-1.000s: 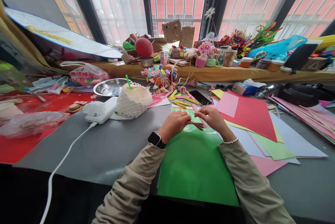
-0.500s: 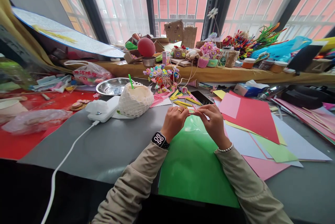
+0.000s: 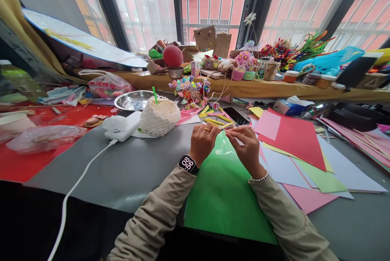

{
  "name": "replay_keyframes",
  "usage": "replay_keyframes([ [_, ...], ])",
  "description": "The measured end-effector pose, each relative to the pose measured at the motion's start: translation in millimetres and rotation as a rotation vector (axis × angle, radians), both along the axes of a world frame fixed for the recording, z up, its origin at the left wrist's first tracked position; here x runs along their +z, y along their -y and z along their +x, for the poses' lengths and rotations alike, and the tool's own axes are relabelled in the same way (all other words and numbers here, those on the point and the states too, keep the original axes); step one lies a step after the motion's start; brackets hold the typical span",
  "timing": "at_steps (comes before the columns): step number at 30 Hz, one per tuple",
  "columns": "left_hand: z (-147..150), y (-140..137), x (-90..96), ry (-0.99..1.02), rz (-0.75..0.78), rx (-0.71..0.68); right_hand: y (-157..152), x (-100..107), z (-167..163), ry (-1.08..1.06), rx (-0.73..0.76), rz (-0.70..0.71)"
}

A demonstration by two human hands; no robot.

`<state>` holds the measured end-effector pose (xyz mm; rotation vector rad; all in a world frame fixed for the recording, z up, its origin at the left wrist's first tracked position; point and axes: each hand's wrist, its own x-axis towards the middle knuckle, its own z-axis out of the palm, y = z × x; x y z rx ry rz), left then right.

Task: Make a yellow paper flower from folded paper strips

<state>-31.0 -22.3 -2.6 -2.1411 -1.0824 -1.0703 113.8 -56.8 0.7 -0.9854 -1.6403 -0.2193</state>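
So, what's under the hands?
The green sheet lies partly below the left hand and right hand. They cover much of its far end; anything hidden there can't be seen. Yellow strips show beyond.

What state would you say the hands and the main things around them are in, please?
Left hand: closed, pinching a small thin piece.
Right hand: pinching, apparently at the same piece.
Smartwatch: screen lit.
Smartphone: lying flat, screen dark.
Coconut: in a white foam net, green straw inserted.
White cable: plugged into the white power unit.
Tissue box: open, tissue sticking out.
Green sheet: lying flat.
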Motion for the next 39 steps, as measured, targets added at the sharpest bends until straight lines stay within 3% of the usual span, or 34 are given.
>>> replay_keyframes([
  [8,2.2,1.0,-1.2,0.052,-0.161,-0.037,0.1,-2.4,-2.8,-0.078,-0.016,-0.102],
  [18,4.3,-2.9,-3.7,0.021,-0.128,0.004,-0.8,-3.6,-5.5,-0.235,-0.022,-0.162],
  [22,4.1,-2.0,-4.3,0.066,-0.21,0.014,-0.7,-4.5,-7.7,-0.25,0.008,-0.176],
  [31,4.8,-1.6,-6.3,0.363,-0.419,-0.136,-1.3,-6.1,-9.2,-0.262,0.047,-0.221],
  [39,5.9,-4.9,-5.9,0.446,-0.562,-0.218,-3.4,-8.7,-9.2,-0.244,0.036,-0.218],
])
